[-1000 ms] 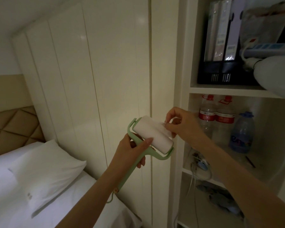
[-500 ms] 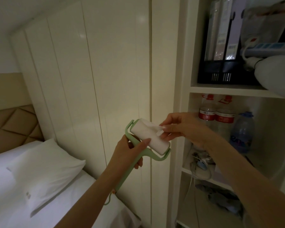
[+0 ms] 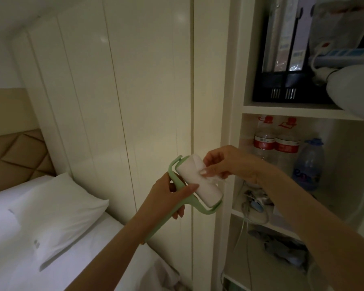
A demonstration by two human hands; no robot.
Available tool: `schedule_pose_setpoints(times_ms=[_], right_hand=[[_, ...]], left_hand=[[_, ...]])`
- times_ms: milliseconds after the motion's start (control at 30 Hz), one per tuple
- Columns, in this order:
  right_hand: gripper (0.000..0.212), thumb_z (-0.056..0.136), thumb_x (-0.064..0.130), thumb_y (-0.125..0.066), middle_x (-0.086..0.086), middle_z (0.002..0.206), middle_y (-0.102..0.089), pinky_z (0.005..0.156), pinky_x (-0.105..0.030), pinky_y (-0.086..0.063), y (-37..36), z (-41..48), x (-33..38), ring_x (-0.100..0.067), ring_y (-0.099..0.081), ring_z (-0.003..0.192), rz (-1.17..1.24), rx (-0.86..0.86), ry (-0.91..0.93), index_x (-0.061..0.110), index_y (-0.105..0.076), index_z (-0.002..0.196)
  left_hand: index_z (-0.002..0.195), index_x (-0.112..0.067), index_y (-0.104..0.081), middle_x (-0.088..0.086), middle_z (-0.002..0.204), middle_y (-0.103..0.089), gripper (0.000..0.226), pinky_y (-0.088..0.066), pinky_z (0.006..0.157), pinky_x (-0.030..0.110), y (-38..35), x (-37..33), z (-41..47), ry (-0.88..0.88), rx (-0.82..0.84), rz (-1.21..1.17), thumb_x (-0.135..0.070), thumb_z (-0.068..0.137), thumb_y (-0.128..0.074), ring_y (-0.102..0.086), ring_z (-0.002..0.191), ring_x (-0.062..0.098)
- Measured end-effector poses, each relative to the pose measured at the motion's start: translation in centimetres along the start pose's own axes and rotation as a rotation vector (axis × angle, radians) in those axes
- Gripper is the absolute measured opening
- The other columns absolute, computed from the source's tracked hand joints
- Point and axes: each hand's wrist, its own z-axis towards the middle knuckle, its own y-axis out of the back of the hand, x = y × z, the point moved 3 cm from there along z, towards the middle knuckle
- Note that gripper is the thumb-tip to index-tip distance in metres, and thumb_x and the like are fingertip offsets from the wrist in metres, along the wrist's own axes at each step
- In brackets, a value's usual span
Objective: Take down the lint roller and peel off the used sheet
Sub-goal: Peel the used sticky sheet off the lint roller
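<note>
The lint roller [image 3: 194,183] has a white sticky roll in a pale green frame with a long green handle. My left hand [image 3: 169,195] is wrapped around the handle just below the frame, thumb pressed against the roll. It holds the roller tilted in front of the white wardrobe. My right hand [image 3: 225,162] pinches a corner of the used sheet [image 3: 213,178] on the roll's upper right side. That corner is lifted a little off the roll and looks crumpled under my fingers.
White wardrobe panels [image 3: 135,101] stand behind the roller. Open shelves [image 3: 292,111] on the right hold black file boxes [image 3: 286,59], water bottles [image 3: 282,148] and cables. A bed with a white pillow [image 3: 57,208] lies at lower left.
My right hand has shifted along the roll and now pinches the sheet's corner, which has started to lift. The roller has tilted slightly in my left hand.
</note>
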Motion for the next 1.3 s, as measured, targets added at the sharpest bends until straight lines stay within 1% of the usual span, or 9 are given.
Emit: schedule_pose_setpoints(times_ms=[333,467,633,800,867,1033,1133,1200,1300], right_hand=[[0.015,0.073,0.008,-0.073,-0.001,0.068,-0.06,0.044,-0.017,-0.048,1.3,-0.5,-0.3,-0.006,-0.055,0.048,0.076,-0.298,0.135,0.009,-0.058,0.075],[0.019,0.079,0.002,-0.064,-0.007,0.068,-0.06,0.039,-0.021,-0.047,2.7,-0.7,-0.4,-0.009,-0.055,0.042,0.2,-0.416,0.148,0.011,-0.049,0.071],[0.024,0.082,-0.004,-0.055,-0.013,0.072,-0.057,0.036,-0.019,-0.043,2.6,-0.8,-0.5,-0.009,-0.052,0.04,0.271,-0.326,0.128,0.014,-0.048,0.068],[0.02,0.082,-0.001,-0.055,-0.004,0.078,-0.066,0.052,-0.025,-0.057,1.7,-0.7,-0.3,-0.012,-0.063,0.062,0.618,-0.059,0.183,0.013,-0.058,0.094],[0.023,0.08,0.001,-0.057,-0.004,0.083,-0.065,0.052,-0.022,-0.057,1.3,-0.6,-0.4,-0.01,-0.063,0.062,0.594,-0.049,0.175,0.012,-0.062,0.099],[0.023,0.084,-0.005,-0.051,-0.004,0.107,-0.069,0.04,-0.015,-0.048,1.4,-0.7,-0.3,-0.011,-0.056,0.061,0.489,-0.067,0.231,0.011,-0.066,0.088],[0.03,0.088,-0.007,-0.041,-0.011,0.089,-0.068,0.041,-0.017,-0.05,1.5,-0.7,-0.3,-0.008,-0.055,0.05,0.558,-0.123,0.238,0.01,-0.062,0.073],[0.026,0.09,-0.003,-0.04,-0.013,0.088,-0.065,0.052,-0.021,-0.056,1.5,-0.5,-0.3,-0.01,-0.064,0.059,0.647,-0.115,0.234,0.006,-0.062,0.082],[0.024,0.085,0.004,-0.052,-0.015,0.103,-0.067,0.076,-0.028,-0.058,1.3,-0.6,-0.3,-0.026,-0.067,0.095,0.766,0.04,0.253,0.001,-0.06,0.108]], left_hand=[[0.099,-0.006,-0.054,0.026,0.078,-0.066,0.032,-0.047,0.044,0.027,-0.4,-0.7,0.6,-0.014,0.01,-0.034,-0.029,0.081,-0.066,-0.056,0.042,0.014],[0.098,-0.011,-0.054,0.03,0.087,-0.067,0.027,-0.047,0.042,0.026,-0.6,-0.5,0.4,0.003,0.043,-0.043,-0.028,0.082,-0.066,-0.055,0.041,0.014],[0.097,-0.01,-0.054,0.031,0.087,-0.068,0.027,-0.047,0.041,0.025,-0.7,0.0,0.3,0.002,0.033,-0.035,-0.028,0.081,-0.067,-0.055,0.041,0.014],[0.1,-0.007,-0.053,0.031,0.089,-0.068,0.032,-0.046,0.04,0.025,-0.6,-0.2,0.4,-0.008,0.031,-0.053,-0.028,0.08,-0.068,-0.055,0.04,0.014],[0.101,-0.005,-0.053,0.031,0.088,-0.068,0.039,-0.046,0.04,0.024,-0.5,-0.3,0.4,-0.014,0.032,-0.047,-0.032,0.078,-0.069,-0.056,0.04,0.013],[0.104,-0.005,-0.052,0.031,0.09,-0.068,0.041,-0.047,0.04,0.024,-0.6,-0.2,0.3,-0.006,0.039,-0.053,-0.032,0.078,-0.068,-0.056,0.04,0.012],[0.104,-0.007,-0.052,0.029,0.093,-0.069,0.037,-0.047,0.04,0.024,-0.7,0.0,0.3,0.007,0.05,-0.054,-0.029,0.079,-0.068,-0.056,0.041,0.013],[0.102,-0.008,-0.052,0.029,0.092,-0.069,0.033,-0.047,0.04,0.024,-0.8,-0.1,0.4,0.004,0.052,-0.051,-0.028,0.08,-0.068,-0.056,0.04,0.012],[0.102,-0.009,-0.052,0.029,0.092,-0.069,0.032,-0.047,0.04,0.024,-0.8,-0.2,0.3,0.005,0.051,-0.043,-0.027,0.08,-0.068,-0.056,0.04,0.012]])
